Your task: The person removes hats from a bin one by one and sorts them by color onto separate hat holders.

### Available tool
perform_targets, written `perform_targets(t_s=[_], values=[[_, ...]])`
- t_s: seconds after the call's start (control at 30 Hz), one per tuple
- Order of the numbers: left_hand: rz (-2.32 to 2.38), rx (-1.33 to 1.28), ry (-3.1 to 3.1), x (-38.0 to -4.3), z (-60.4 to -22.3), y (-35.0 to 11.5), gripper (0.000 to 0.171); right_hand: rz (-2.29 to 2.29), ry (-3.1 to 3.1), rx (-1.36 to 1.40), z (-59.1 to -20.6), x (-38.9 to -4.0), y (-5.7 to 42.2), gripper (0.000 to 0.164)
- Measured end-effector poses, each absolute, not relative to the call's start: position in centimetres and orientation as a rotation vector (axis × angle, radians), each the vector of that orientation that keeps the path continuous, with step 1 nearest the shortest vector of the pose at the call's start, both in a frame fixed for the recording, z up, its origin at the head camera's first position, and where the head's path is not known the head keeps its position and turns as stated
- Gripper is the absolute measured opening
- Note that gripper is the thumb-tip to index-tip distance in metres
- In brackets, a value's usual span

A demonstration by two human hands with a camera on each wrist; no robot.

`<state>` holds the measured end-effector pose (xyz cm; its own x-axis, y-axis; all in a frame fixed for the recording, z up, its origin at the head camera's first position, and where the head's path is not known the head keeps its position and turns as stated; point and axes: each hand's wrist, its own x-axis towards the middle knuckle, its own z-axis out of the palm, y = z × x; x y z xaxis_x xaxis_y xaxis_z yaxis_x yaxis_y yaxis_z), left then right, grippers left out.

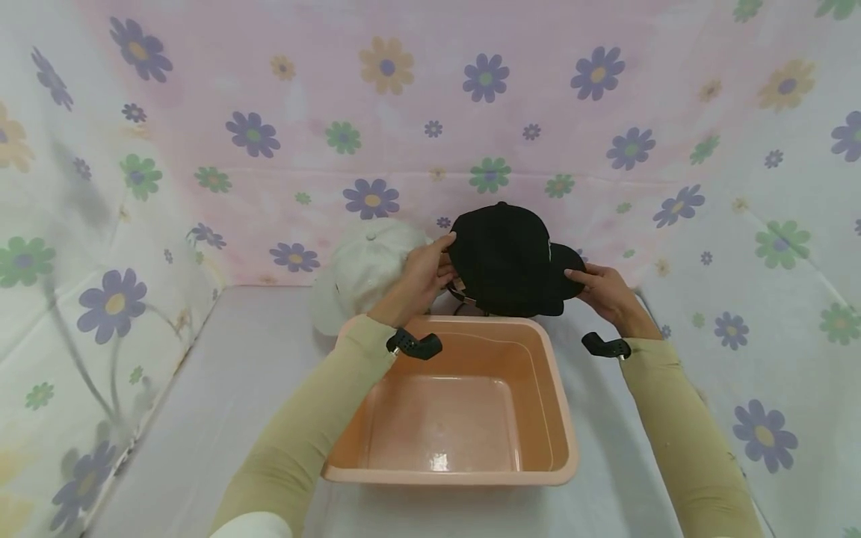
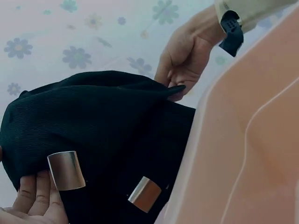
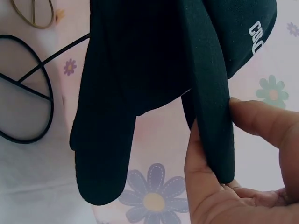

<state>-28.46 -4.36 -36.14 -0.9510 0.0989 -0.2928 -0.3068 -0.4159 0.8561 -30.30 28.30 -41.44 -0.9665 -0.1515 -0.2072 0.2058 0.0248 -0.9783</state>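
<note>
Two black baseball caps, one tucked against the other, hang behind the basin; the front black cap (image 1: pixel 501 258) hides most of the second. Two brims show in the right wrist view and two metal buckles (image 2: pixel 67 171) in the left wrist view. At the caps' back edge, my left hand (image 1: pixel 424 273) pinches the fabric between thumb and fingers. My right hand (image 1: pixel 608 295) grips a brim (image 3: pixel 212 116), thumb on one face and fingers on the other. Beside my left hand sits a white cap (image 1: pixel 370 265), partly covered by that hand.
A peach plastic basin (image 1: pixel 565 448) stands on the white-covered table (image 1: pixel 229 373), below my forearms. Thin black wire (image 3: pixel 49 93) loops near the caps in the right wrist view. Flower-printed cloth (image 1: pixel 430 75) walls the back and both sides.
</note>
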Motion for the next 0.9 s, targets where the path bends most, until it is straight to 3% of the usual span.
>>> perform_targets(t_s=[0.2,0.5,0.67,0.9], values=[[2.444,-0.215,1.569,-28.9,-35.9,-4.2,0.041,-1.903,2.125,0.053,-40.7,-30.4,27.8,0.076],[2.364,-0.148,1.795,-28.9,-35.6,-3.4,0.049,-1.81,2.34,0.062,-39.8,-30.6,27.5,0.073],[2.313,-0.202,1.822,-28.8,-36.2,-3.3,0.061,-1.695,2.418,0.075,-40.4,-30.9,27.4,0.075],[2.156,-0.22,1.963,-28.2,-37.1,-3.1,0.094,-1.6,2.468,0.112,-41.1,-30.8,27.1,0.09]])
